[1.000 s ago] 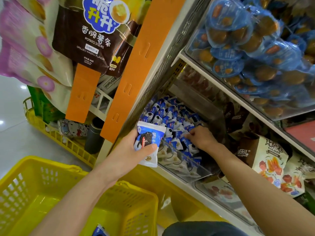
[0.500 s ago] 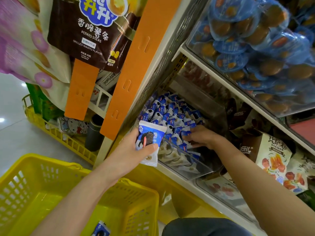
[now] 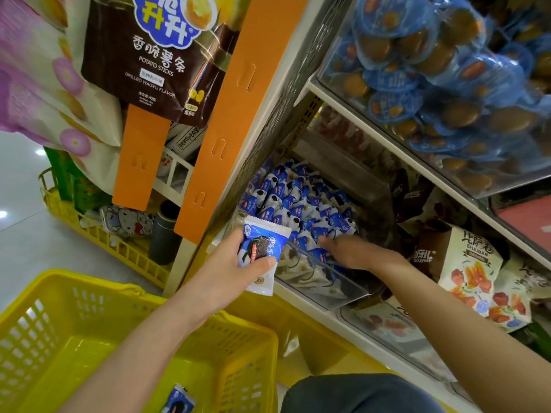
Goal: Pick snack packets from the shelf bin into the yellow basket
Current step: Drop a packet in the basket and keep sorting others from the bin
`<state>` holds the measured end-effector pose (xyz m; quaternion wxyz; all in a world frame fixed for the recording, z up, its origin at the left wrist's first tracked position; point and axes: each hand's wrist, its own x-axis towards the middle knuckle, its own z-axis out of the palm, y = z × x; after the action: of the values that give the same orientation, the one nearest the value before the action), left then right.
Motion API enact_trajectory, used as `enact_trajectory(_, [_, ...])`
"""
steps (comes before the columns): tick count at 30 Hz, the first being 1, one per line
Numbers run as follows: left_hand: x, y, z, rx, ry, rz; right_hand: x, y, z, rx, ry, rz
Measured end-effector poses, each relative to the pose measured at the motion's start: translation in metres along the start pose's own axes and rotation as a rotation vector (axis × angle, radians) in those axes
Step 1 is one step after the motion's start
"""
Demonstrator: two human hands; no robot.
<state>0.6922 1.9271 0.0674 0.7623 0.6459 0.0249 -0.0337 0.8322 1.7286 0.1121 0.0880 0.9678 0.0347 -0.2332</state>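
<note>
Left hand (image 3: 226, 271) is held up just in front of the shelf edge, seen between the clear plastic shelf bin (image 3: 331, 283) and the yellow perforated plastic basket (image 3: 238, 353). One blue-and-white foil snack packet (image 3: 262, 254) is grasped by its fingers (image 3: 237, 238) on the far side and the thumb on the near side. The packet is held roughly upright with the dark biscuit print facing the camera, clear of the bin and not yet in the basket. Right hand (image 3: 357, 251) is reached into the bin, palm down, laid on the heap of matching blue-and-white packets (image 3: 298, 201). Its fingertips are blurred and half buried among the packets, so whether anything is grasped cannot be told. The bin is set on the lower shelf, filled nearly to the front wall. One more packet of the same kind (image 3: 177, 399) is seen lying at the bottom of the basket, near its front edge. A brown potato-stick bag (image 3: 155, 55) is hung top left beside an orange cardboard strip (image 3: 226, 114). Blue-wrapped round snacks (image 3: 432, 70) are piled on the shelf above the bin.
</note>
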Motion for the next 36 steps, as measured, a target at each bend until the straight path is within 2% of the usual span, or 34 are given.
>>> enact_trajectory(2, [-0.001, 0.0, 0.001, 0.0, -0.007, 0.003, -0.008, 0.002, 0.002, 0.084, -0.136, -0.024])
enact_trajectory(5, [-0.003, -0.001, 0.003, 0.007, -0.009, 0.003, -0.014, 0.006, -0.001, 0.224, -0.133, -0.038])
enact_trajectory(7, [-0.004, -0.001, 0.003, 0.013, -0.009, 0.003, -0.017, 0.01, -0.002, 0.301, -0.092, -0.087])
enact_trajectory(11, [-0.005, -0.001, 0.004, 0.008, -0.008, 0.007, -0.019, 0.011, 0.005, 0.378, 0.1, -0.197])
enact_trajectory(14, [-0.007, -0.001, 0.006, 0.018, -0.007, 0.011, -0.018, 0.01, 0.008, 0.341, 0.145, -0.207])
enact_trajectory(20, [-0.01, -0.002, 0.011, 0.026, -0.01, 0.005, -0.022, 0.014, 0.007, 0.26, 0.075, -0.194])
enact_trajectory(22, [-0.012, -0.002, 0.014, 0.0, -0.013, 0.0, -0.028, 0.011, 0.004, 0.241, 0.132, -0.159])
enact_trajectory(25, [-0.016, -0.002, 0.017, -0.048, -0.016, -0.03, -0.043, -0.001, 0.003, 0.267, 0.367, -0.15])
enact_trajectory(28, [-0.02, -0.003, 0.017, -0.041, -0.003, -0.044, -0.068, -0.021, 0.008, 0.583, 0.566, -0.404])
enact_trajectory(32, [-0.025, -0.004, 0.016, -0.036, 0.042, -0.013, -0.098, -0.05, 0.023, 0.791, 0.435, -0.646])
enact_trajectory(36, [-0.031, -0.005, 0.015, -0.025, 0.094, 0.014, -0.095, -0.064, 0.036, 0.913, 0.356, -0.667])
